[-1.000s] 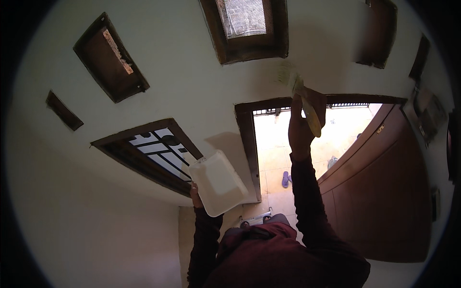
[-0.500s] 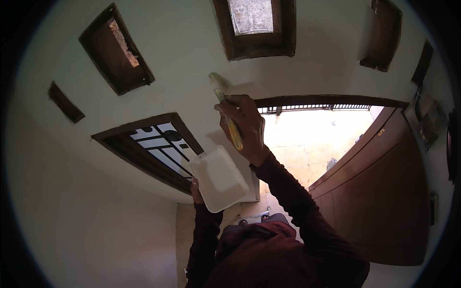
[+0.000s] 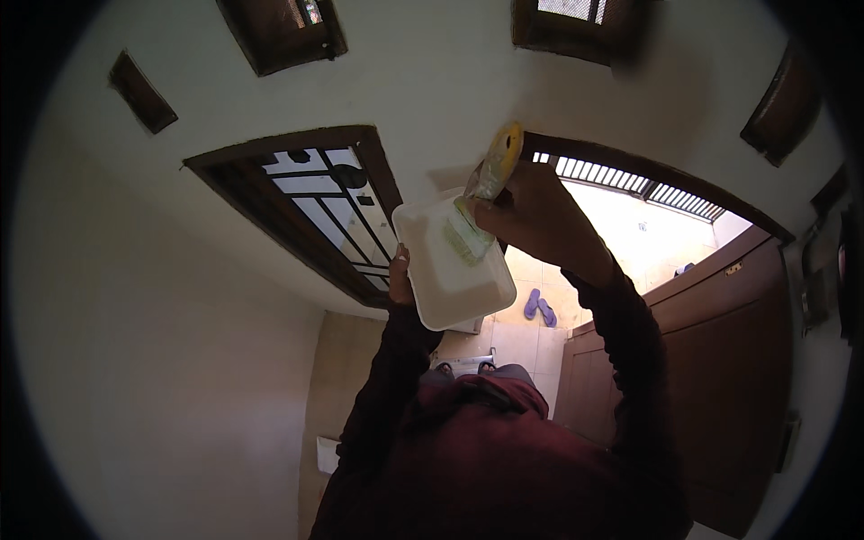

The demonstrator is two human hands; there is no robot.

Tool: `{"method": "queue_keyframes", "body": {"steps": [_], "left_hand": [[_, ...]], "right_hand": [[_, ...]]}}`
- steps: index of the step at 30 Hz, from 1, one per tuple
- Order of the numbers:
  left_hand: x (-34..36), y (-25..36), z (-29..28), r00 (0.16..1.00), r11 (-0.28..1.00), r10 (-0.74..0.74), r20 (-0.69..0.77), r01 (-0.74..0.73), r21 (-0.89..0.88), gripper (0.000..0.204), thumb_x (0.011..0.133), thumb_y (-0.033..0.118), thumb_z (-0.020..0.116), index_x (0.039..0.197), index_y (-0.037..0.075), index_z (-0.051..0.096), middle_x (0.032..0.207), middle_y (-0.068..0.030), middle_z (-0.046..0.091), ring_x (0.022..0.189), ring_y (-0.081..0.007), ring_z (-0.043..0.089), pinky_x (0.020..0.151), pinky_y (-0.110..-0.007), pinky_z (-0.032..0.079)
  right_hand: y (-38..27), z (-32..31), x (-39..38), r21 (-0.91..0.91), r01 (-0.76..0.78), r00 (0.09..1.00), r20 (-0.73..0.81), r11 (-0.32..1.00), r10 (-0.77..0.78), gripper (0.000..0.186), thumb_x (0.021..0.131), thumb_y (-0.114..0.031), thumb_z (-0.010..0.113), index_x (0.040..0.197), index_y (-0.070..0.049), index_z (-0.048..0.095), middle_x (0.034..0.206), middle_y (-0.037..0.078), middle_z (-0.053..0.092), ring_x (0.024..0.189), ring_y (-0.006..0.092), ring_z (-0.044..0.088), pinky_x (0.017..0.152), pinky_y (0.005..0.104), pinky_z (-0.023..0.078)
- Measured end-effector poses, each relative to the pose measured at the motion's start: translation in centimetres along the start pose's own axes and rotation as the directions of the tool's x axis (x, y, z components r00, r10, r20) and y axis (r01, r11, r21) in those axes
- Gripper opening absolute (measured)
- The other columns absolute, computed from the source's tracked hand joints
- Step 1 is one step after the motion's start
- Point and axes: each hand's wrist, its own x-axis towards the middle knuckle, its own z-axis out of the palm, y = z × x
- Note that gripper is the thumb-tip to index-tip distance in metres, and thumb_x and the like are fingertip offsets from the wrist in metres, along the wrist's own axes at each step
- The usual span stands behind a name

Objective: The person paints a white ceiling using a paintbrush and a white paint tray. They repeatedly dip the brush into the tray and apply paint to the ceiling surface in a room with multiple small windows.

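While my left hand grips the white tray by its edge, my right hand wraps tightly round a brush, its bristles dipped inside.

— We see a white tray at centre frame, and a brush with a yellow handle and pale green bristles.

— We note dark red sleeves below, a dark brown window frame upper left, purple sandals on cream floor tiles.
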Motion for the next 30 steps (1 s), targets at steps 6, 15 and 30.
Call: {"method": "queue_keyframes", "body": {"steps": [6,15,30], "left_hand": [[-0.1,-0.4,-0.1,1.0,0.998,-0.001,-0.01,0.0,-0.07,0.068,0.081,0.044,0.054,0.134,0.003,0.041,0.124,-0.0173,0.056,0.11,-0.0309,0.06,0.093,-0.042,0.052],[-0.1,0.9,0.3,0.978,0.998,-0.064,-0.197,0.063,-0.011,0.069,0.086,0.051,0.053,0.137,0.006,0.04,0.126,-0.0187,0.055,0.107,-0.033,0.062,0.084,-0.047,0.056],[-0.3,1.1,0.0,0.997,0.998,0.066,-0.039,-0.066,0.002,0.066,0.087,0.051,0.049,0.134,0.005,0.046,0.121,-0.0163,0.06,0.103,-0.0309,0.064,0.083,-0.044,0.057]], "right_hand": [[1.7,0.8,0.2,0.023,-0.026,0.999,0.025,0.999,0.026,0.036,0.082,-0.028,0.068,0.084,0.008,0.063,0.07,0.019,0.065,0.059,0.0234,0.065,0.057,0.0339,0.05],[8.6,3.7,-3.9,0.955,-0.113,0.92,-0.004,0.275,0.392,0.028,0.095,-0.025,0.058,0.112,-0.003,0.057,0.105,0.008,0.063,0.091,0.0157,0.063,0.069,0.0317,0.055],[10.8,-2.6,-3.6,0.115,0.15,0.467,-0.884,0.982,0.033,0.022,0.092,-0.01,0.065,0.111,-0.001,0.062,0.108,0.008,0.065,0.096,0.0165,0.063,0.079,0.0303,0.054]]}}
